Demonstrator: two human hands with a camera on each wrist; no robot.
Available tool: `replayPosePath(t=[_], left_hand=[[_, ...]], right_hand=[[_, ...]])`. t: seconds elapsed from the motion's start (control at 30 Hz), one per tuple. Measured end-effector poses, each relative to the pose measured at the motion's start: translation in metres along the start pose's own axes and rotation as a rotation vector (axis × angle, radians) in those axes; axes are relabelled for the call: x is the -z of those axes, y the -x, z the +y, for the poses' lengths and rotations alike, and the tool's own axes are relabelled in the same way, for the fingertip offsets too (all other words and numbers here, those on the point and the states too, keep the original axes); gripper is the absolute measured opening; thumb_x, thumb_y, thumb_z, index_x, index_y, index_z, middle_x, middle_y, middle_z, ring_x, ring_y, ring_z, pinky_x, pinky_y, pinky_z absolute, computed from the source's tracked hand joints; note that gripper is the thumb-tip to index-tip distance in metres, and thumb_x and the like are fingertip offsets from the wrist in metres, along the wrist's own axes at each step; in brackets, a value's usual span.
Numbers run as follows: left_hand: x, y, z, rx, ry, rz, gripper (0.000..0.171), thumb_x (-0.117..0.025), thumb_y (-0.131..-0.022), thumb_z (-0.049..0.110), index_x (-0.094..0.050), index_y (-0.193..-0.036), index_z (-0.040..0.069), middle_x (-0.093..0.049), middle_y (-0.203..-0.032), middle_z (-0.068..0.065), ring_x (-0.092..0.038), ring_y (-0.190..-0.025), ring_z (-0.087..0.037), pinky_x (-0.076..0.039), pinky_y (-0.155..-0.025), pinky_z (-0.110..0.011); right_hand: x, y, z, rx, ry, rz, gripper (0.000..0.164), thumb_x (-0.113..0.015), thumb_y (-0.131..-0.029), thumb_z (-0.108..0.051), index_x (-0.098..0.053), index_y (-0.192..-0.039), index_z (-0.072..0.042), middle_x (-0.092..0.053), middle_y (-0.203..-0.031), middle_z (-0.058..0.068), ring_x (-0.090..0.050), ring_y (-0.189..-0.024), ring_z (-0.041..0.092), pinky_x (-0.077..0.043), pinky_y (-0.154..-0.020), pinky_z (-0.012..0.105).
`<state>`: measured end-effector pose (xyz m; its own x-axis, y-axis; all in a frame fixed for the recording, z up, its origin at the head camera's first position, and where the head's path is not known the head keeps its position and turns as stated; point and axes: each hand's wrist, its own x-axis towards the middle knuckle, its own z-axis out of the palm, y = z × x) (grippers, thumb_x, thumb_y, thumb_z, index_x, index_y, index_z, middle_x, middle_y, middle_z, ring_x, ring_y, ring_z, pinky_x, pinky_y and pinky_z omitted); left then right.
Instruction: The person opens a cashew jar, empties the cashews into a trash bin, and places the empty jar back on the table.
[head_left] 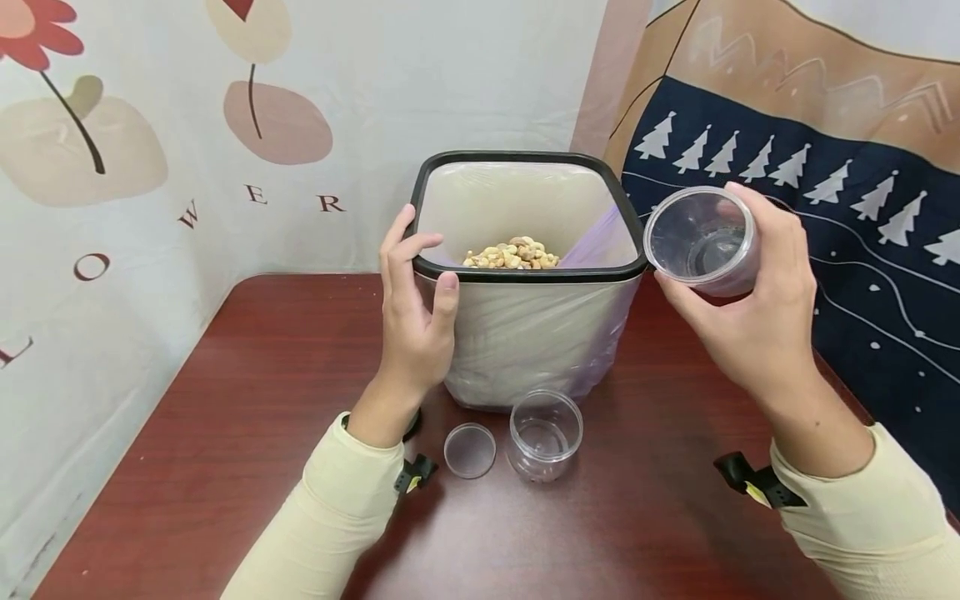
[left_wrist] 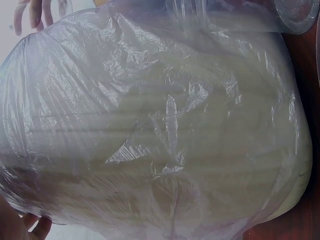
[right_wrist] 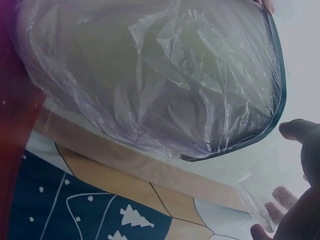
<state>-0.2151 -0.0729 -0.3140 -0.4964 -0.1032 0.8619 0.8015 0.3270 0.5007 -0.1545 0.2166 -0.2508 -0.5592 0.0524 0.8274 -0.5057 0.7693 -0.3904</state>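
A pale trash bin [head_left: 536, 342] with a black rim and a thin purplish liner stands on the table. Inside it lies a heap of shelled nuts [head_left: 513, 254]. At the bin's left front corner my left hand [head_left: 416, 321] holds the rim, thumb in front and index finger over the edge. My right hand [head_left: 776, 308] grips a clear plastic jar [head_left: 701, 237] beside the rim's right side. That jar is tilted, its open mouth towards the head camera, and looks empty. The right wrist view shows part of the same jar [right_wrist: 257, 207].
A second clear jar [head_left: 545, 437] stands open in front of the bin, with a clear round lid [head_left: 470, 451] to its left. Something dark [head_left: 412, 425] is partly hidden behind the left wrist. Printed cloths [head_left: 487, 83] hang behind the red-brown table [head_left: 247, 450].
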Motion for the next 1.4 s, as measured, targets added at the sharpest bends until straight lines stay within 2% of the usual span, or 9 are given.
replayPosePath(t=[0.07, 0.3, 0.4, 0.63, 0.83, 1.03, 1.23, 1.4], left_hand=[[0.000, 0.000, 0.000, 0.002, -0.004, -0.001, 0.055, -0.042, -0.101, 0.055, -0.050, -0.126, 0.006, -0.036, -0.155, -0.013, -0.034, -0.148, -0.019, -0.031, -0.117, -0.043], [0.001, 0.001, -0.001, 0.003, -0.010, -0.006, 0.055, -0.041, -0.102, 0.055, -0.050, -0.126, 0.006, -0.035, -0.155, -0.013, -0.034, -0.148, -0.019, -0.031, -0.117, -0.043], [0.001, 0.000, -0.001, 0.002, -0.007, -0.005, 0.055, -0.041, -0.102, 0.054, -0.050, -0.126, 0.006, -0.035, -0.155, -0.014, -0.033, -0.148, -0.019, -0.031, -0.118, -0.042], [0.002, 0.000, -0.001, 0.007, -0.019, -0.007, 0.057, -0.041, -0.101, 0.057, -0.050, -0.126, 0.006, -0.035, -0.155, -0.013, -0.034, -0.147, -0.019, -0.032, -0.117, -0.043], [0.001, 0.001, 0.000, -0.001, -0.013, -0.012, 0.057, -0.040, -0.101, 0.056, -0.049, -0.126, 0.006, -0.035, -0.155, -0.015, -0.035, -0.147, -0.020, -0.030, -0.118, -0.043], [0.000, 0.000, -0.001, -0.002, -0.013, -0.012, 0.056, -0.041, -0.102, 0.056, -0.049, -0.126, 0.007, -0.036, -0.155, -0.015, -0.035, -0.147, -0.021, -0.030, -0.118, -0.044], [0.000, 0.000, -0.001, -0.009, -0.019, -0.011, 0.056, -0.040, -0.102, 0.056, -0.049, -0.126, 0.006, -0.036, -0.155, -0.016, -0.034, -0.147, -0.020, -0.030, -0.119, -0.043], [0.001, 0.000, -0.001, -0.013, -0.024, -0.008, 0.057, -0.041, -0.102, 0.056, -0.049, -0.126, 0.005, -0.036, -0.155, -0.016, -0.034, -0.148, -0.020, -0.029, -0.119, -0.042]], right_hand=[[0.000, 0.004, 0.001, -0.016, 0.003, -0.007, 0.080, -0.083, -0.073, -0.018, -0.048, -0.145, -0.011, -0.054, -0.140, 0.017, -0.046, -0.130, 0.019, -0.038, -0.109, 0.040], [-0.003, 0.020, 0.005, -0.056, -0.007, -0.026, 0.085, -0.086, -0.069, -0.009, -0.049, -0.145, -0.013, -0.057, -0.136, 0.015, -0.049, -0.125, 0.015, -0.038, -0.102, 0.016], [-0.005, 0.027, 0.006, -0.080, -0.020, -0.031, 0.087, -0.087, -0.067, -0.004, -0.049, -0.145, -0.013, -0.058, -0.135, 0.014, -0.050, -0.124, 0.011, -0.037, -0.099, 0.011], [-0.008, 0.039, 0.011, -0.146, -0.054, -0.045, 0.091, -0.088, -0.066, 0.001, -0.048, -0.145, -0.020, -0.060, -0.134, 0.010, -0.050, -0.120, 0.000, -0.040, -0.096, 0.009], [-0.009, 0.050, 0.016, -0.190, -0.074, -0.062, 0.093, -0.087, -0.067, 0.001, -0.046, -0.146, -0.025, -0.061, -0.133, 0.010, -0.049, -0.120, 0.001, -0.040, -0.093, 0.009], [-0.014, 0.061, 0.022, -0.275, -0.104, -0.127, 0.091, -0.086, -0.071, -0.002, -0.044, -0.147, -0.030, -0.061, -0.132, 0.005, -0.052, -0.118, 0.001, -0.042, -0.089, 0.007], [-0.020, 0.070, 0.026, -0.293, -0.105, -0.172, 0.090, -0.087, -0.071, -0.003, -0.044, -0.146, -0.029, -0.061, -0.131, 0.003, -0.052, -0.116, 0.001, -0.041, -0.088, 0.005], [-0.024, 0.079, 0.031, -0.298, -0.108, -0.195, 0.089, -0.087, -0.070, -0.001, -0.045, -0.145, -0.024, -0.062, -0.129, 0.004, -0.052, -0.115, -0.001, -0.040, -0.087, 0.004]])
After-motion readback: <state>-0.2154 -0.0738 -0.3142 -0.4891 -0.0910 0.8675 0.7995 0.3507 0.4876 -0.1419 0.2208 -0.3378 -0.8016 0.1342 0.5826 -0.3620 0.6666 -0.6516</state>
